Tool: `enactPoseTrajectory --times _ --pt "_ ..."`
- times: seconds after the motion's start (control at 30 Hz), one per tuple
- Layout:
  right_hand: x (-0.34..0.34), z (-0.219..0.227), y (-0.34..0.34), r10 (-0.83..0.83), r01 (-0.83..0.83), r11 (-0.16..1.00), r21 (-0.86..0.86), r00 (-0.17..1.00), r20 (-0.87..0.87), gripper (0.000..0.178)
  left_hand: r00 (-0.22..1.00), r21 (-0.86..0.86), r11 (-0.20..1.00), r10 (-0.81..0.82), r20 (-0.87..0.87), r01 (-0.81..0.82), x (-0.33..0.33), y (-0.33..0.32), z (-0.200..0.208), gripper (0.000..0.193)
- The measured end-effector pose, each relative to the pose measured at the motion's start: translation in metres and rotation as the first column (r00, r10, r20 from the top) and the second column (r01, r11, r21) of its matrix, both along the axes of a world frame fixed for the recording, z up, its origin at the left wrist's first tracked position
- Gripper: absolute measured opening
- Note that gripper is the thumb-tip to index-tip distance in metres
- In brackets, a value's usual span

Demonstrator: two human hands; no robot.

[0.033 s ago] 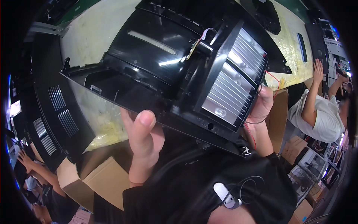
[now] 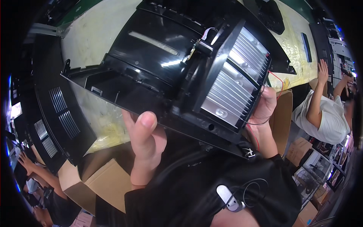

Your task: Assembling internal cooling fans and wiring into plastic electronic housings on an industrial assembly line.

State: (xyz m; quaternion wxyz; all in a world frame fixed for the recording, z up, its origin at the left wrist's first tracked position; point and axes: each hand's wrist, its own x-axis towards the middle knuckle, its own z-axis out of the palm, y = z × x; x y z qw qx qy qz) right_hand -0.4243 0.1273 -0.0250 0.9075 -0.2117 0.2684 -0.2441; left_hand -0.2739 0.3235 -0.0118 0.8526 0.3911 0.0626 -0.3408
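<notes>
A large glossy black plastic panel (image 2: 145,49) is tilted up in front of me. On its right part stands a black box-shaped housing (image 2: 211,87) with a shiny silver slatted face (image 2: 232,94); small round clear parts show behind the slats. My left hand (image 2: 147,138) grips the panel's near edge, thumb on top and the other fingers mostly hidden beneath. My right hand (image 2: 264,108) is closed around the right side of the housing, its fingers partly hidden behind it. A thin red wire (image 2: 280,81) and a dark wire run past the right hand. A small white cable (image 2: 208,32) sits by the housing.
Beneath the panel is a worktable (image 2: 94,38) with yellowish plastic film. More black slatted panels (image 2: 62,109) stand at the left. Open cardboard boxes (image 2: 107,179) lie near me on the left and right. Co-workers' arms (image 2: 315,98) show at both sides.
The slatted housing has tipped slightly leftward against the panel, together with its small white cable. Both hands stay nearly in place.
</notes>
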Motion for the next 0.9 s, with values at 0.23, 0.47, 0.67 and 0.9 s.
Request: enactPoseTrajectory --times 0.23,0.47,0.67,0.9 --pt "-0.002 -0.007 -0.003 0.037 -0.043 0.998 0.055 0.995 0.097 0.054 0.995 -0.068 0.997 -0.014 0.104 0.022 -0.003 0.003 -0.004 0.058" --pt "0.003 -0.002 -0.004 0.137 -0.14 0.989 0.037 0.987 0.087 0.057 0.995 0.113 0.994 -0.005 0.096 -0.006 0.004 -0.001 -0.01 0.081" --pt "0.009 0.006 -0.003 0.153 -0.171 0.975 -0.143 0.98 -0.126 0.055 0.981 0.184 0.979 0.05 0.189 -0.085 0.016 -0.01 -0.022 0.064" --pt "-0.096 0.005 -0.043 0.537 -0.568 0.77 -0.29 0.823 -0.184 0.1 0.941 0.194 0.971 0.072 0.331 -0.143 -0.012 -0.005 -0.01 0.073"
